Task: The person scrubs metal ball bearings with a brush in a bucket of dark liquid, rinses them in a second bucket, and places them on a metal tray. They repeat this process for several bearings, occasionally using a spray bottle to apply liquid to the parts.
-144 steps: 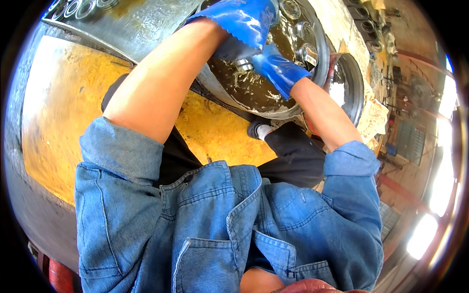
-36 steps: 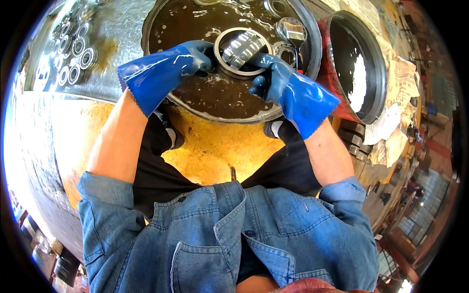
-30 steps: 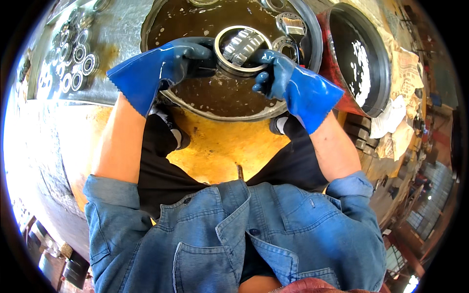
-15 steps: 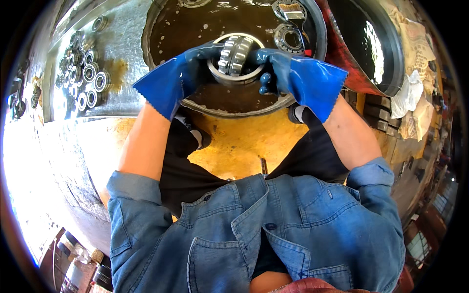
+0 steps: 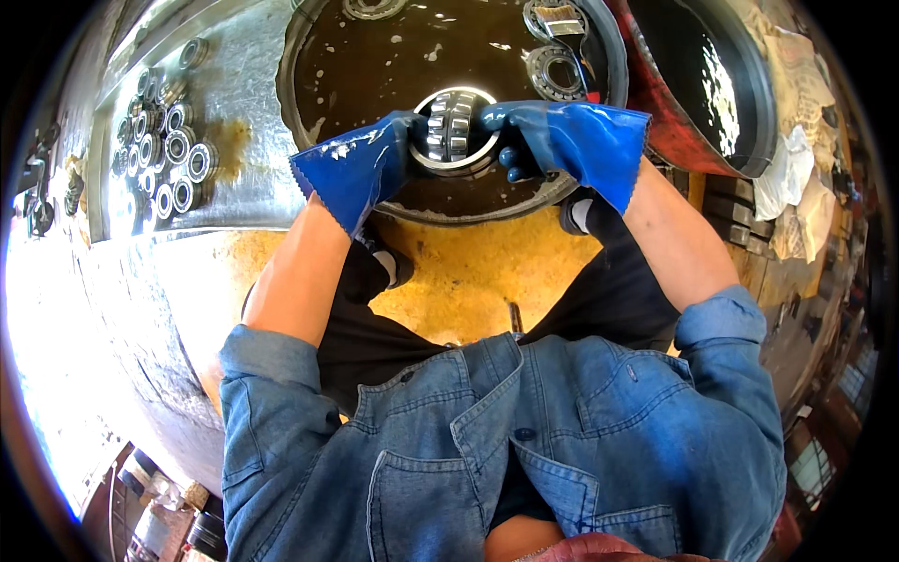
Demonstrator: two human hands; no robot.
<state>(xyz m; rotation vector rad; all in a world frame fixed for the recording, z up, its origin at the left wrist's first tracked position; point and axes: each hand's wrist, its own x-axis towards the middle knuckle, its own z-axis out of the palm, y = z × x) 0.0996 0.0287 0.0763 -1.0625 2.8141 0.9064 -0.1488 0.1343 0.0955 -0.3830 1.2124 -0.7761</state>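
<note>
Both my hands wear blue rubber gloves and hold a large roller bearing (image 5: 449,126) over a basin (image 5: 295,103) of dark liquid. The bearing's inner part, with its two rows of shiny rollers, sits turned at an angle inside the outer ring. My left hand (image 5: 401,140) is closed on the bearing's left side. On the right side my right hand (image 5: 526,131) grips it, thumb at the rollers and some fingers curled below. Part of the fingers is hidden behind the bearing.
A brush (image 5: 569,36) lies on bearings at the basin's back right, beside another bearing (image 5: 554,73). Several small bearings (image 5: 178,145) stand on the metal tray (image 5: 248,84) at left. To the right is a red drum (image 5: 646,94) with dark liquid, then a plastic bag (image 5: 785,173).
My left hand has come in slightly to the right and lower, and its glove cuff has turned. The bearing has shifted a little, its rollers standing more upright in view.
</note>
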